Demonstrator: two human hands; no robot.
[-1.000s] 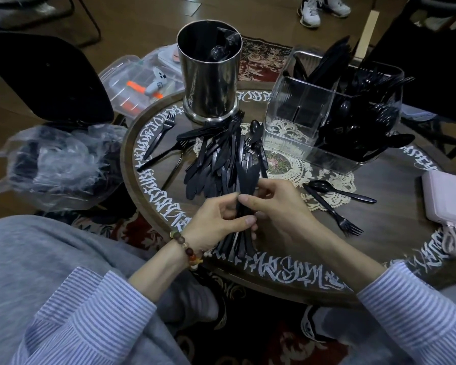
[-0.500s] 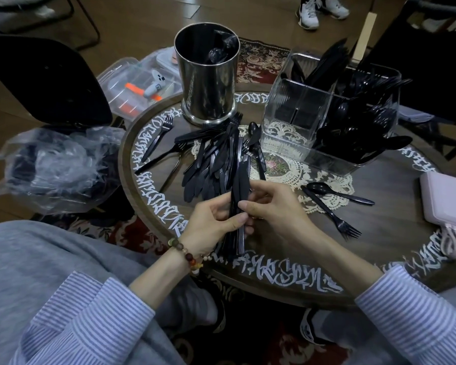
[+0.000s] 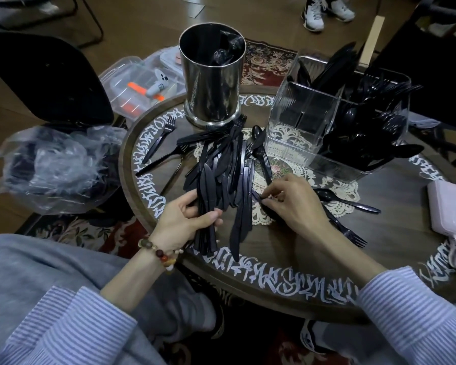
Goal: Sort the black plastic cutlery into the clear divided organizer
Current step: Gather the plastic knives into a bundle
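Observation:
A heap of black plastic knives lies in the middle of the round table. My left hand grips a bundle of black knives near the table's front edge. My right hand is a little to the right and pinches a single black piece of cutlery on the lace doily; which kind it is I cannot tell. The clear divided organizer stands at the back right, its near left compartment bare and its right side full of black spoons.
A shiny metal canister stands at the back centre. Loose forks lie at the left, a spoon and a fork at the right. A pink power bank sits at the right edge. A plastic bag lies off-table left.
My hands have come apart: the left keeps the knife bundle and has shifted left, while the right has let go of it and moved right to pinch a single piece on the doily.

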